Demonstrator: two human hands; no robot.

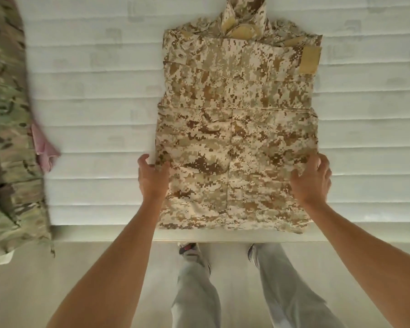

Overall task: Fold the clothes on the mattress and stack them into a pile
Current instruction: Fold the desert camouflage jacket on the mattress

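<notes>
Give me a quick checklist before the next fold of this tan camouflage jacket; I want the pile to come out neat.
1. Left hand grips the jacket's left edge: ok.
2. Right hand grips the right edge: ok.
3. Sleeves folded in, none sticking out: ok.
4. Jacket lying flat on the mattress: ok, though the hem reaches the near edge.
5. Collar end free of other clothes: ok.
6. Green camouflage clothes at the left folded into a pile: cannot tell, blurred.

A bedroom at home: a bare white quilted mattress (92, 95) strewn with clothes, over pale flooring (81, 280)
</notes>
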